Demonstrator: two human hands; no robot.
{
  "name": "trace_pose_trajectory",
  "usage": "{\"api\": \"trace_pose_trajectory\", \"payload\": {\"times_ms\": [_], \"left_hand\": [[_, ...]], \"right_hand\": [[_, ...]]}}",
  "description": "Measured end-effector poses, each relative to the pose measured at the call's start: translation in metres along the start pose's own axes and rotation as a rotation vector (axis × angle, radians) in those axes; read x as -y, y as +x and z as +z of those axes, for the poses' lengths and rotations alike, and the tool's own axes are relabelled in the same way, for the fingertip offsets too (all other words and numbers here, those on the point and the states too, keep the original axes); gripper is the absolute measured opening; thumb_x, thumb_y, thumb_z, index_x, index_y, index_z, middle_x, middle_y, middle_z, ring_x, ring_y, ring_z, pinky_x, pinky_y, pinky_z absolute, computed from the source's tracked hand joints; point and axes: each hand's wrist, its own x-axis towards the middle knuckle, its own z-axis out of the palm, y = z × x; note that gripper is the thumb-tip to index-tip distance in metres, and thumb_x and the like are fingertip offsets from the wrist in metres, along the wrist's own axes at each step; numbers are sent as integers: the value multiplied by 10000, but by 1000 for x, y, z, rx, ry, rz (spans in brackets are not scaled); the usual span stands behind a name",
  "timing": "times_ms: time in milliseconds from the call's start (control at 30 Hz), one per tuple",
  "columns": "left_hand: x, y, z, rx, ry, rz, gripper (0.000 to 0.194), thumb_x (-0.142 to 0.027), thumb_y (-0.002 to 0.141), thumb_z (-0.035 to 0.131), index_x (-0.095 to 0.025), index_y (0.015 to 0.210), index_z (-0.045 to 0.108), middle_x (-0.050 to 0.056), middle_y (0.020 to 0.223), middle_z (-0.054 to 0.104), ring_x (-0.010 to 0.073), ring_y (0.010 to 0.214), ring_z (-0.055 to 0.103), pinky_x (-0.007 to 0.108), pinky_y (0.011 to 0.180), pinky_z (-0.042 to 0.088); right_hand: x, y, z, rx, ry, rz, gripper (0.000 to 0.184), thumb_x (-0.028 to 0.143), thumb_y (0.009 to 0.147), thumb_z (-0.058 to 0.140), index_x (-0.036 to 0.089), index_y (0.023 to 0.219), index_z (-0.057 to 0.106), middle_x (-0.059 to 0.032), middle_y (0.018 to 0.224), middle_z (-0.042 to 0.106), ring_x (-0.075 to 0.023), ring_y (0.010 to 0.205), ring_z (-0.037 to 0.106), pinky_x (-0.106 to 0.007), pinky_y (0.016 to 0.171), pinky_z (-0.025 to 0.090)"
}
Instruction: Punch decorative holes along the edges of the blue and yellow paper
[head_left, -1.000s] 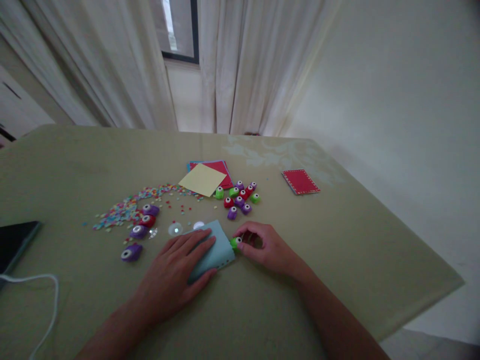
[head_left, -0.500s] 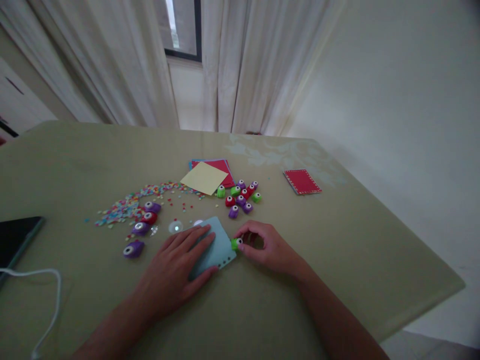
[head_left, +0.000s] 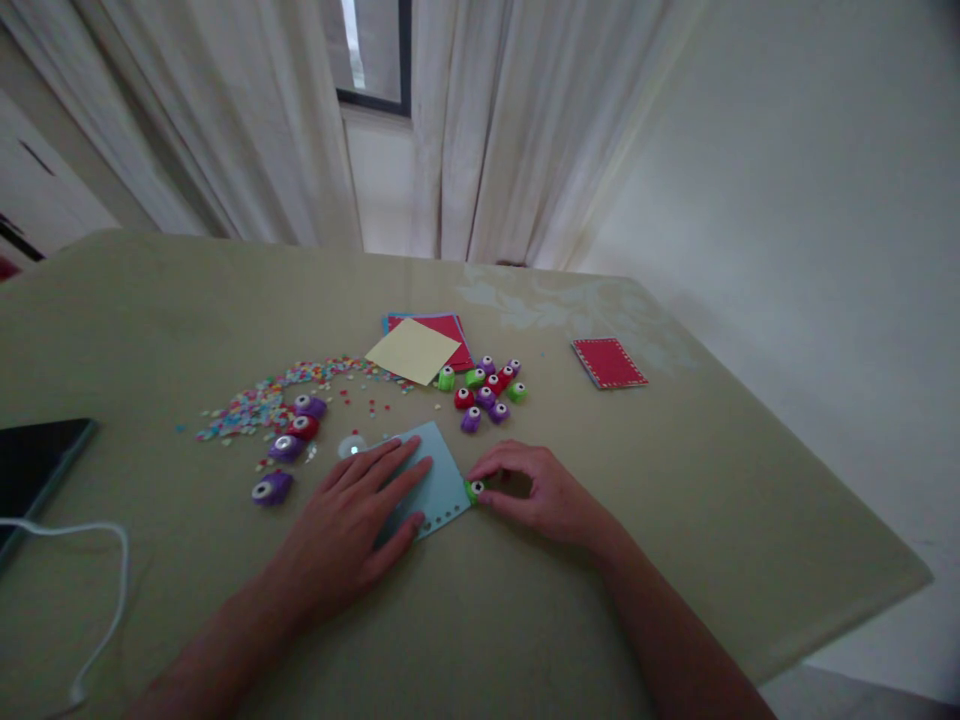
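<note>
A light-blue square of paper (head_left: 437,480) lies on the table with a row of small punched holes along its near edge. Across its left part my left hand (head_left: 364,505) rests flat, fingers spread, covering that portion. My right hand (head_left: 521,485) pinches a small green craft punch (head_left: 475,490) between thumb and fingers, at the paper's right corner. How far the paper sits in the punch's slot cannot be made out.
Several red, purple and green craft punches (head_left: 486,395) cluster beyond the paper; others (head_left: 286,448) stand left, beside scattered confetti (head_left: 262,405). Behind are yellow paper (head_left: 412,350) and a red sheet (head_left: 454,328). Red punched squares (head_left: 609,363) lie right, a dark tablet (head_left: 37,455) and white cable (head_left: 124,570) left.
The blue paper has turned slightly under my left hand, and its punched near edge shows more. The green punch has tilted a little in my right fingers, still by the right corner.
</note>
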Motion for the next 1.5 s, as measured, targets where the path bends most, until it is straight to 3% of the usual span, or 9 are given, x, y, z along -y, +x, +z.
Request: {"api": "trace_pose_trajectory", "payload": {"times_ms": [367,667,900,1500], "left_hand": [[1,0,-3,19,-29,-11,596,-507,1087,595,-351,1656,505,48,1733,486,340,1522,518,552,1220,419],[-2,1,0,7,23,-32,578,-544,1097,563,-315,1627,538,74,1723,499,352,1518,524,563,1185,442],[-4,1,1,-5,20,-91,569,-554,1092,554,-315,1608,564,88,1720,501,370,1502,537,580,1191,440],[-3,0,4,7,0,-26,588,-537,1126,525,-293,1659,476,100,1743,462,321,1520,521,534,1214,426]], "right_hand": [[-2,3,5,-122,-18,65,181,346,969,805,204,1081,794,-52,981,777,-195,847,702,-306,774,555],[2,1,1,-32,-40,10,149,309,970,794,223,1091,806,-48,1026,773,-189,871,680,-302,784,526],[1,2,2,-45,-59,-3,144,308,968,790,224,1084,804,-56,1030,773,-196,877,685,-307,787,539],[1,3,5,-5,-28,-59,159,292,991,784,235,1133,828,-67,1101,815,-217,994,727,-340,893,557]]}}
